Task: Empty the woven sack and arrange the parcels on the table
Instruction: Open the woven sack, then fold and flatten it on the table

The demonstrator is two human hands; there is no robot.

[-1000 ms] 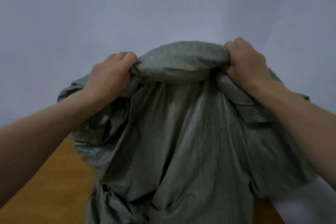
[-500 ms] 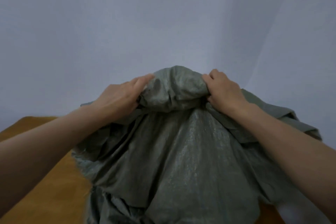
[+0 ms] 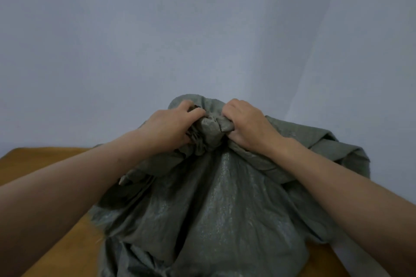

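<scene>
- Woven sack, grey-green and crumpled, is heaped on the table. It covers the middle and right part, and bare wood shows along the left side up to the far left corner.
- My left hand and right hand are both clenched on one bunched knot of the sack's cloth at its highest point. The fingers are curled into the folds and the bunch is squeezed between the two fists.
- From that grip the sack falls away downward and toward me. Its long axis runs from the gathered top to the table's near edge, where the cloth spreads wide and passes out of the bottom of my view.
- Neither hand is nearer to the bunch. They sit about level, one to its left and one to its right, close together.
- I see no parcels. I cannot tell whether any are inside the folds, nor which end of the sack I am holding.
- My judgement is that the coming move turns on that axis. A pull straight up from the grip would let anything inside drop toward the table end below. A sideways pull risks sending it toward the right edge, where a fold of the sack reaches out.
</scene>
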